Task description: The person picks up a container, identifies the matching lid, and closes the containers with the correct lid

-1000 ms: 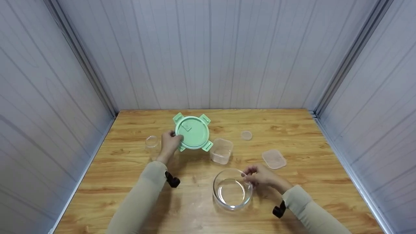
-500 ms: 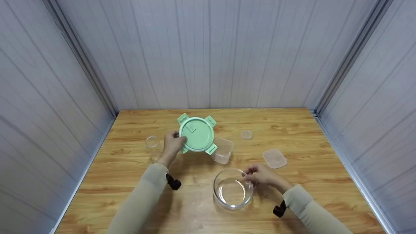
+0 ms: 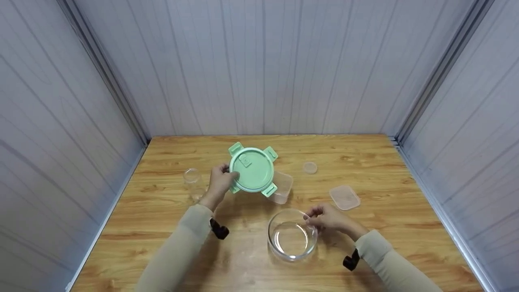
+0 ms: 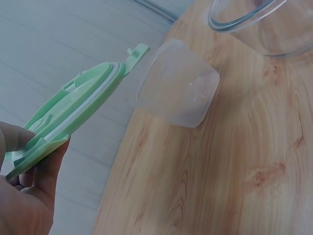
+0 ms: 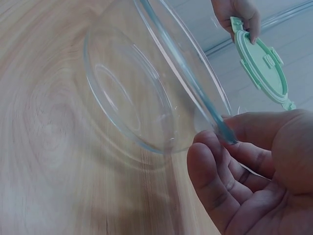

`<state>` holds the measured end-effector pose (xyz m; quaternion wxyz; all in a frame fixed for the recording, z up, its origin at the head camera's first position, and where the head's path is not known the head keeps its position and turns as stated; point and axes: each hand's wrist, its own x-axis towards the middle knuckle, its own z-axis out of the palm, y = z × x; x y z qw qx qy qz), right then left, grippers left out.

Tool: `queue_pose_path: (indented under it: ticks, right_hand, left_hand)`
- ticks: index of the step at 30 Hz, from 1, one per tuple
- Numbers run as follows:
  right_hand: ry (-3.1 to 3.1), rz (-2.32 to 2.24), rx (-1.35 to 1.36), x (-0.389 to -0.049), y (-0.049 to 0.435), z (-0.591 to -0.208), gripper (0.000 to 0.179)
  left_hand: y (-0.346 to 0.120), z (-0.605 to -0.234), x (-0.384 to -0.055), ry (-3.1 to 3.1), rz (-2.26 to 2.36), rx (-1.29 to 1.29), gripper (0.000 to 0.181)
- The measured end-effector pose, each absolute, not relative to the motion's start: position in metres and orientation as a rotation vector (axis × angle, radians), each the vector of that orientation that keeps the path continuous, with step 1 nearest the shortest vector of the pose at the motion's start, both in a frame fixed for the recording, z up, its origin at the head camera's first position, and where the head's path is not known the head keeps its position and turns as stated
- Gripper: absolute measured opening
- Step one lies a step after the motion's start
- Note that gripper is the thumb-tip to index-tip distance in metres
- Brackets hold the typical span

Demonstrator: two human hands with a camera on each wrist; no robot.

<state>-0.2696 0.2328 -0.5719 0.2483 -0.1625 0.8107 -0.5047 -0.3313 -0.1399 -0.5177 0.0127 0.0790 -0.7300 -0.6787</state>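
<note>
A round green lid (image 3: 254,170) with side clips is held up by my left hand (image 3: 221,181), its thumb on top of the left edge and the fingers beneath. In the left wrist view the lid (image 4: 73,110) is tilted and raised off the wooden table. My right hand (image 3: 330,220) pinches the rim of a round clear glass bowl (image 3: 292,255) on its right side. The right wrist view shows the thumb and fingers (image 5: 208,169) on either side of that rim. Partly behind the lid stands a clear plastic square container (image 3: 284,186).
A small clear jar (image 3: 193,180) stands to the left of my left hand. Toward the back right lie a small round clear lid (image 3: 310,168) and a square translucent lid (image 3: 345,198). Panel walls (image 3: 259,73) rise along the back and both sides of the wooden table (image 3: 162,227).
My left hand has carried the green lid rightward and slightly nearer, so it now covers more of the square container. My right hand and the glass bowl have stayed in place.
</note>
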Motion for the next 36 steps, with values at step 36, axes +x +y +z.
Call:
queue_pose_path:
  ticks: [36]
  right_hand:
    - [2.304,-1.324,-0.466,-0.298,0.234,-0.534,0.039]
  left_hand:
    - [-0.111,-0.508,-0.312,-2.335,-2.172,-0.008,0.028]
